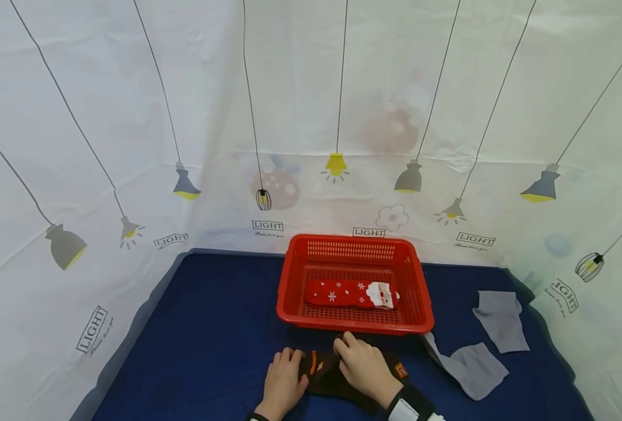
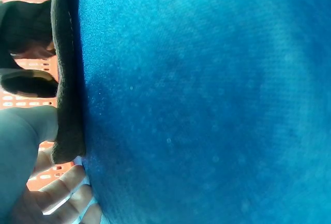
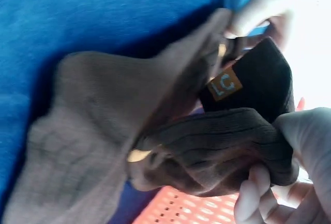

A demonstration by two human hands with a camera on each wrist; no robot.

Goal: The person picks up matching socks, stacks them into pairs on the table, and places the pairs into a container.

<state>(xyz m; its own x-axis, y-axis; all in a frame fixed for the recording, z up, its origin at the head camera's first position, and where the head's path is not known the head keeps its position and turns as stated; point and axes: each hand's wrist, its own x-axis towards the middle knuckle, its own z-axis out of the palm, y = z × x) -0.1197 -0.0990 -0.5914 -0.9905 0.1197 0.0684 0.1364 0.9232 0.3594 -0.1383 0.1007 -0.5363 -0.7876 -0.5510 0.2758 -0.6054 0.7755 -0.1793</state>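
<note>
Pinching brown socks (image 1: 318,386) with left hand (image 1: 283,379) and right hand (image 1: 366,365). Stretching roughly nine-to-three over the desk (image 1: 211,327), at six o'clock from the red basket (image 1: 355,328), lying three o'clock from the left hand, showing an orange label (image 1: 400,370) nearer the right.

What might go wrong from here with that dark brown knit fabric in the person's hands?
The dark brown knit fabric lies in loose folds between the left hand and right hand, so it might bunch or twist. The nearer light grey fabric sock reaches the front corner of the red plastic basket; it might get dragged if the basket moves.
</note>
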